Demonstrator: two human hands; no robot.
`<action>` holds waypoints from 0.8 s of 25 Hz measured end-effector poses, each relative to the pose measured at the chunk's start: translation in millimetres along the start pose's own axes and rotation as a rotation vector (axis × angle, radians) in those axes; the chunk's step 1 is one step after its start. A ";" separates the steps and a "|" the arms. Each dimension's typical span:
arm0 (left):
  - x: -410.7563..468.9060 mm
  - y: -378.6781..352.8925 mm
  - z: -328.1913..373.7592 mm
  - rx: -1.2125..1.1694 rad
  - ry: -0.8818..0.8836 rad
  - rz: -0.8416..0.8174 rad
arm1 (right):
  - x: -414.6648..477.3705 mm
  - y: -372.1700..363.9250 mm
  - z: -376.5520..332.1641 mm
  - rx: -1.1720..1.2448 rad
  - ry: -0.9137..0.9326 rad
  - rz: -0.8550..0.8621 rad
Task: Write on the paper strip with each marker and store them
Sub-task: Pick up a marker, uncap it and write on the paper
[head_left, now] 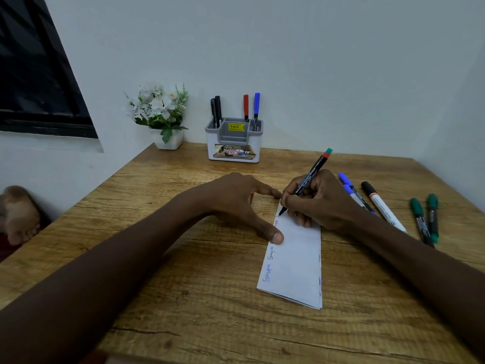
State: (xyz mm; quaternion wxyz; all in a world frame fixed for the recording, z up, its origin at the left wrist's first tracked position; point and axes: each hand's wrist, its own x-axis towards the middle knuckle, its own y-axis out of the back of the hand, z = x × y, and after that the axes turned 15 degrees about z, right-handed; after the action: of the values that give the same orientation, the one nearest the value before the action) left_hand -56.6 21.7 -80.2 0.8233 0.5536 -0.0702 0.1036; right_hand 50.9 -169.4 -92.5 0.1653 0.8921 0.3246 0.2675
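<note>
A folded white paper strip lies on the wooden table, with handwritten words along its left edge. My right hand grips a black marker with a red and green end, its tip touching the strip's far left corner. My left hand lies spread on the table, thumb pressing the strip's left edge and forefinger at its far end. Loose markers lie to the right: two blue, one white with a black cap, two green. A grey and white holder at the back contains two black markers, a red marker and a blue marker.
A white pot of white flowers stands at the table's back left, beside the holder. A dark window is on the left wall. The table's left edge runs diagonally, with a brownish object below it.
</note>
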 end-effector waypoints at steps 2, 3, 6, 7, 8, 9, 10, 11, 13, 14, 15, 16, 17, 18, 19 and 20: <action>-0.6 0.0 -0.1 -0.011 0.013 0.001 | 0.4 -0.1 -0.5 -0.003 0.000 -0.001; -0.9 0.4 0.0 -0.014 0.013 -0.003 | 0.9 -0.6 -0.9 -0.002 -0.002 -0.001; -1.3 1.8 1.5 -0.010 0.001 -0.017 | 0.8 -0.5 -1.3 -0.009 -0.016 0.018; -1.8 1.8 1.5 -0.006 0.001 -0.014 | 0.5 -0.4 -1.6 -0.014 -0.014 0.024; -2.1 1.6 1.2 -0.002 0.001 -0.007 | -0.1 -0.3 -2.2 -0.018 -0.007 0.025; -2.1 1.1 0.8 0.000 -0.001 0.001 | -0.2 -0.8 -2.9 -0.018 -0.001 0.023; -2.2 0.8 0.6 0.001 -0.006 0.004 | -0.4 -0.9 -3.3 -0.017 0.001 0.021; -1.9 0.8 0.5 0.001 -0.012 0.004 | 0.0 -1.1 -3.1 -0.017 0.001 0.022; -2.1 1.0 0.8 -0.001 -0.016 0.000 | 0.5 -1.0 -2.2 -0.024 -0.001 0.031; -2.9 1.4 1.1 -0.003 -0.011 -0.001 | 0.5 -1.1 -1.9 -0.029 0.000 0.035; -3.8 1.9 1.5 -0.004 -0.006 0.000 | 0.7 -1.3 -1.8 -0.032 0.003 0.038; -4.4 2.4 2.0 -0.003 -0.001 0.001 | 0.7 -1.4 -1.8 -0.033 0.008 0.039; -4.9 3.0 2.4 -0.002 0.000 0.004 | 0.8 -1.7 -1.5 -0.033 0.013 0.039; -5.2 3.4 3.3 -0.001 0.001 0.005 | 0.7 -1.7 -1.2 -0.033 0.014 0.040; -5.4 3.8 4.0 -0.001 0.001 0.004 | 1.0 -1.8 -0.8 -0.033 0.013 0.043; -5.6 4.0 4.3 0.002 0.002 0.003 | 1.2 -1.8 -0.5 -0.034 0.012 0.046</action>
State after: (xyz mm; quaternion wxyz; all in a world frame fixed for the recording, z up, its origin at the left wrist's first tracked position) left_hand -63.0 18.6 -76.3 0.8226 0.5543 -0.0702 0.1054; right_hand 50.5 -167.3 -92.5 0.1721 0.8947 0.3006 0.2820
